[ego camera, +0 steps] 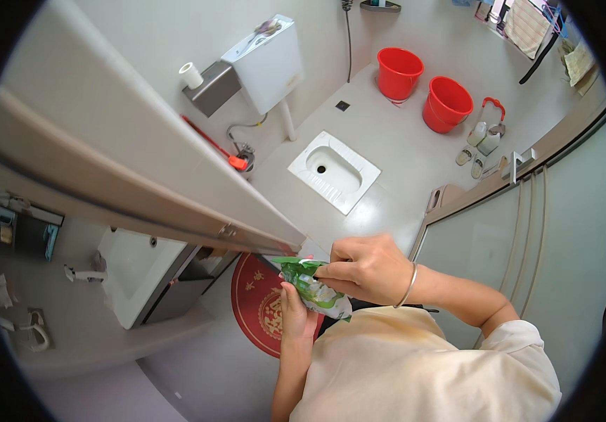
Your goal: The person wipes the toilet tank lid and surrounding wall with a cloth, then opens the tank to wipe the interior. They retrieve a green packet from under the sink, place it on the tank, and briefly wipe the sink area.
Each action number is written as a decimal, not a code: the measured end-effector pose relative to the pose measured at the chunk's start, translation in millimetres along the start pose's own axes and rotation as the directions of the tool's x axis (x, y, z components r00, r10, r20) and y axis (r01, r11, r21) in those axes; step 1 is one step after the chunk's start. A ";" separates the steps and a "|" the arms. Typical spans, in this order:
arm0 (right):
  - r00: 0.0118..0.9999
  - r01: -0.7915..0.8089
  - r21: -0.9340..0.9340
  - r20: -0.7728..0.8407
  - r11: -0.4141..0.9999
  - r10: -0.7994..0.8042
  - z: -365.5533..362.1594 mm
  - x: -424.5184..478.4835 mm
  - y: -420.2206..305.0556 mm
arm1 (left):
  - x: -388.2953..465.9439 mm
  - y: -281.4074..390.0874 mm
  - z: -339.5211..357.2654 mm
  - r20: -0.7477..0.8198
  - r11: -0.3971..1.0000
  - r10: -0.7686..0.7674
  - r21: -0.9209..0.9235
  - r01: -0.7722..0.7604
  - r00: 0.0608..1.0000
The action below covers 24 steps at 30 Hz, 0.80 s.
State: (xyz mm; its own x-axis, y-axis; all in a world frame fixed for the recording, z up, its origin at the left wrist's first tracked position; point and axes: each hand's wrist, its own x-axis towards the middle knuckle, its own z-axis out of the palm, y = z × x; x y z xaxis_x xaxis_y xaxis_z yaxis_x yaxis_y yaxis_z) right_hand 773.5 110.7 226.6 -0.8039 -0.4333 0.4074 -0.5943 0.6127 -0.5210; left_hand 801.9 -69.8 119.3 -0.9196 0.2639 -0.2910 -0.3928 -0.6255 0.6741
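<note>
A green and white plastic packet (316, 290) is held in front of my body, tilted, with leaf-like prints on it. My left hand (296, 311) supports it from below and the left side, thumb along its face. My right hand (369, 266), with a metal bangle at the wrist, pinches the packet's upper part near its green edge. What lies between the right fingertips is partly hidden by the hand. Beyond the hands, a white squat toilet (358, 196) is set in the floor.
A door frame and wall edge (197, 174) stand close on the left, an open frosted-glass door (461, 258) on the right. Red buckets (442, 124) stand beyond the toilet. A cistern (274, 68) hangs on the wall. At lower left are a washbasin (129, 285) and a red mat (247, 316).
</note>
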 end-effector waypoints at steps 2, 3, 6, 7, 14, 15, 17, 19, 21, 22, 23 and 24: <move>0.997 -0.041 0.015 0.065 0.999 0.040 -14.1 -1.9 20.9 | 15.7 -16.0 8.1 -0.016 0.999 -0.030 -0.012 0.030 0.999; 0.989 -0.082 0.014 0.121 0.997 0.079 -21.0 -2.6 33.5 | 24.8 -20.7 16.8 -0.028 0.998 -0.058 -0.023 0.058 0.998; 0.960 -0.170 -0.015 0.224 0.985 0.168 -40.5 -3.2 72.4 | 53.9 -31.1 50.1 -0.062 0.992 -0.123 -0.032 0.122 0.990; 0.960 -0.178 -0.036 0.215 0.983 0.181 -44.8 -3.0 85.9 | 64.6 -36.0 57.1 -0.063 0.992 -0.123 -0.020 0.122 0.990; 0.898 -0.378 0.023 0.252 0.925 0.361 -85.3 13.3 168.7 | 142.2 -43.9 93.5 0.010 0.990 -0.134 0.047 0.134 0.991; 0.897 -0.387 0.055 0.255 0.920 0.362 -90.8 15.9 179.5 | 155.2 -44.4 99.1 0.022 0.988 -0.153 0.038 0.152 0.988; 0.907 -0.378 0.050 0.217 0.924 0.360 -98.0 23.5 201.6 | 183.6 -43.6 110.3 0.050 0.981 -0.193 0.024 0.192 0.980; 0.908 -0.390 0.029 0.175 0.920 0.380 -105.2 31.7 227.0 | 215.1 -43.8 123.7 0.094 0.975 -0.216 0.081 0.209 0.972; 0.903 -0.413 0.005 0.133 0.911 0.409 -108.1 42.7 256.8 | 249.8 -44.1 136.0 0.129 0.971 -0.233 0.091 0.222 0.964; 0.911 -0.403 0.007 0.095 0.915 0.401 -110.9 49.0 272.2 | 268.1 -44.8 141.9 0.141 0.971 -0.237 0.070 0.229 0.961; 0.919 -0.392 0.009 0.057 0.920 0.391 -113.9 55.4 287.6 | 287.2 -45.4 147.6 0.153 0.971 -0.240 0.050 0.235 0.959; 0.922 -0.385 0.008 0.031 0.923 0.385 -117.8 63.8 300.5 | 306.1 -46.0 152.4 0.158 0.967 -0.254 0.028 0.253 0.954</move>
State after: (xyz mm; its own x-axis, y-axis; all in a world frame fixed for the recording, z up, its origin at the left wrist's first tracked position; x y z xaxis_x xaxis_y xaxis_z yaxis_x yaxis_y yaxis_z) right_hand 546.5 345.0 184.3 -0.9710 -0.1840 0.1524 -0.2388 0.7267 -0.6441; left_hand 537.8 151.7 102.7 -0.7783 0.5265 -0.3421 -0.6128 -0.5178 0.5970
